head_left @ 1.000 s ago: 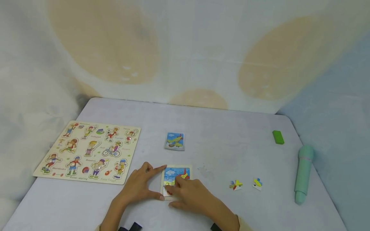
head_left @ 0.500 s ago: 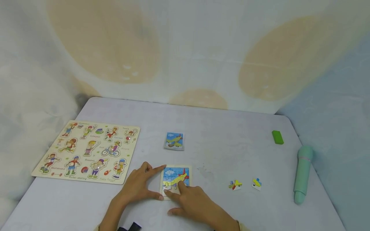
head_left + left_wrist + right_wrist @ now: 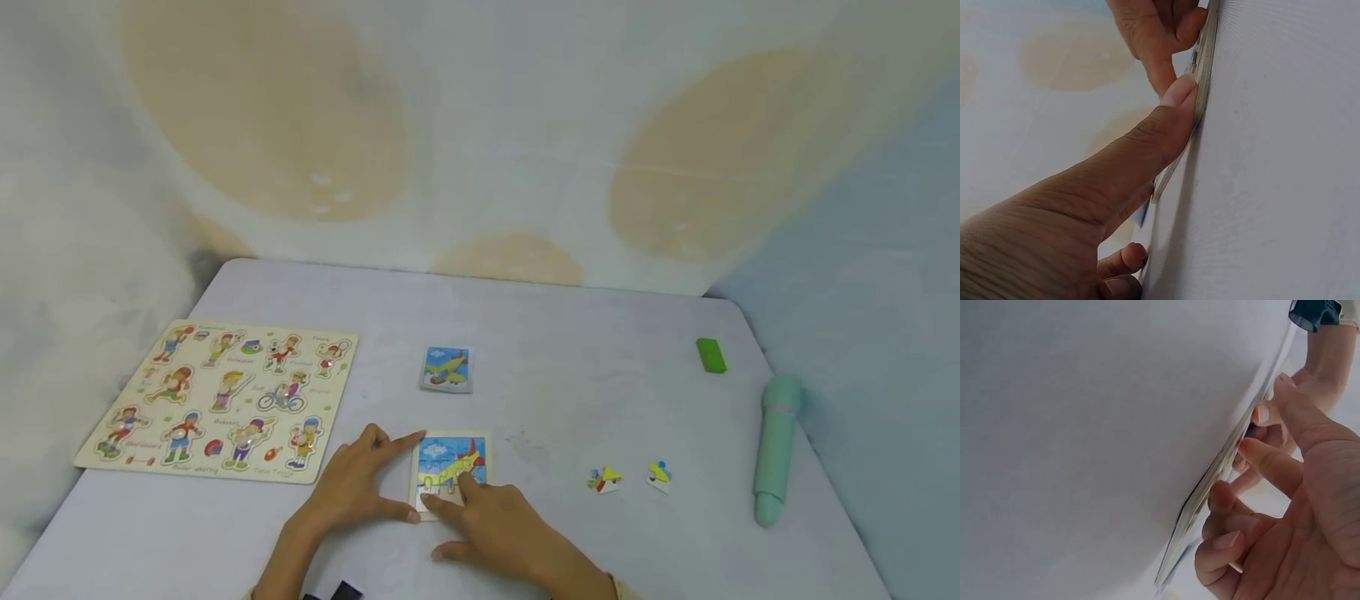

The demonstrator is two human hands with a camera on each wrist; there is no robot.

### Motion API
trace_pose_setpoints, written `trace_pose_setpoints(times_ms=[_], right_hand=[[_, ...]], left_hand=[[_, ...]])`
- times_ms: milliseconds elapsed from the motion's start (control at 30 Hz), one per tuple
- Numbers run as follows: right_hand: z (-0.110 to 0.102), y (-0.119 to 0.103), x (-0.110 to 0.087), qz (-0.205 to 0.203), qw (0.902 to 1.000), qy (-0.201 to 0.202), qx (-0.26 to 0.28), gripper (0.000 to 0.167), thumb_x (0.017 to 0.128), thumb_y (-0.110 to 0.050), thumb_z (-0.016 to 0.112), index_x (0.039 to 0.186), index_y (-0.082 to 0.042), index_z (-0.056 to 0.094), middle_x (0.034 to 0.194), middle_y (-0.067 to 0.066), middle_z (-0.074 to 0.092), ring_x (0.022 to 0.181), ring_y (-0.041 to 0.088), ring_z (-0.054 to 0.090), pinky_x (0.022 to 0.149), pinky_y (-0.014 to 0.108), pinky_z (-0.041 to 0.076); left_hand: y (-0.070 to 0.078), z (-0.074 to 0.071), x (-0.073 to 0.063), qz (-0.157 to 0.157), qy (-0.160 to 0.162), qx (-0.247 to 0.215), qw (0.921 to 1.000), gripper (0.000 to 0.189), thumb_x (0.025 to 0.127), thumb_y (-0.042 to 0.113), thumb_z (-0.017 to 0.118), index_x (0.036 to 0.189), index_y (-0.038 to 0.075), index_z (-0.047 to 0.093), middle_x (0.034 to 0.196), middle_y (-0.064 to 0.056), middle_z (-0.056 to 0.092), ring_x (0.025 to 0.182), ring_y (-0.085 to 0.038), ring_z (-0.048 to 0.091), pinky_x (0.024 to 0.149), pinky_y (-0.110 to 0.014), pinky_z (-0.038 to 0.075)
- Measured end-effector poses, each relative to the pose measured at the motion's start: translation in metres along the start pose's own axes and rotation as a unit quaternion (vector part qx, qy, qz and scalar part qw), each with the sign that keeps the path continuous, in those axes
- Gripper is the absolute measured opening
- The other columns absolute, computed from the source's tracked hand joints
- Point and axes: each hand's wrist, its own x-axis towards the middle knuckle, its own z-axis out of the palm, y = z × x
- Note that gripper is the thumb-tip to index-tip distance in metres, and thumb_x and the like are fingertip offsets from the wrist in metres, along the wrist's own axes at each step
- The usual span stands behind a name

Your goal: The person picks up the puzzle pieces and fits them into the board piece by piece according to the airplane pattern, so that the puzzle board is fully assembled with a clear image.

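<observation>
A small jigsaw puzzle [image 3: 439, 452] in a pale frame lies at the table's front middle, showing a yellow and red airplane on blue sky; its lower strip is bare and pale. My left hand [image 3: 350, 485] spans its left side, straight index fingertip at the upper left corner and thumb on the lower left corner. In the left wrist view the thumb [image 3: 1141, 140] lies along the frame's edge. My right hand [image 3: 498, 525] touches the puzzle's lower left part with an extended index finger; its other fingers bend loosely, as the right hand [image 3: 1285, 506] shows in its wrist view, and hide some of the picture.
Two loose puzzle pieces, one with red and yellow [image 3: 604, 479] and one with yellow and blue [image 3: 659, 477], lie to the right. Behind the puzzle is an airplane picture card [image 3: 446, 369]. A sports peg board [image 3: 217, 400], green block [image 3: 711, 355] and mint-green cylinder [image 3: 777, 450] lie farther out.
My right hand's fingers have drawn back slightly toward the lower edge, uncovering more of the airplane. The left hand keeps its place on the frame. The head view has shifted a little.
</observation>
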Motion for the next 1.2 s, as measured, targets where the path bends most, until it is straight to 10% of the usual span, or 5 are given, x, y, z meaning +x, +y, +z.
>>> trace_pose_setpoints(times_ms=[300,700,1200], right_hand=[[-0.007,0.032,-0.026,0.055,0.9912,0.009,0.12,0.055,0.085,-0.052,0.072,0.133,-0.027,0.063,0.094,-0.012,0.048,0.065,-0.002,0.041,0.057,0.015,0.036],[-0.003,0.088,-0.084,0.156,0.9436,0.086,0.279,0.047,0.077,-0.034,0.083,0.12,-0.02,0.069,0.092,-0.011,0.053,0.067,-0.001,0.045,0.059,0.018,0.042],[0.011,0.131,-0.125,0.131,0.9236,0.24,0.268,0.041,0.071,-0.018,0.087,0.109,-0.012,0.072,0.086,-0.006,0.056,0.061,-0.001,0.041,0.052,0.017,0.038]], left_hand=[[-0.002,0.002,0.0,-0.007,0.005,0.009,0.9999,0.103,0.047,0.07,0.085,0.141,0.047,0.05,0.103,0.007,0.041,0.076,-0.014,0.038,0.069,-0.028,0.033],[-0.002,0.001,0.0,-0.007,-0.004,0.007,0.9999,0.103,0.047,0.073,0.082,0.142,0.046,0.05,0.103,0.006,0.042,0.076,-0.015,0.039,0.068,-0.029,0.033],[-0.003,0.002,0.001,-0.011,-0.004,0.008,0.9999,0.103,0.047,0.077,0.079,0.141,0.049,0.049,0.103,0.006,0.041,0.076,-0.015,0.038,0.068,-0.028,0.033]])
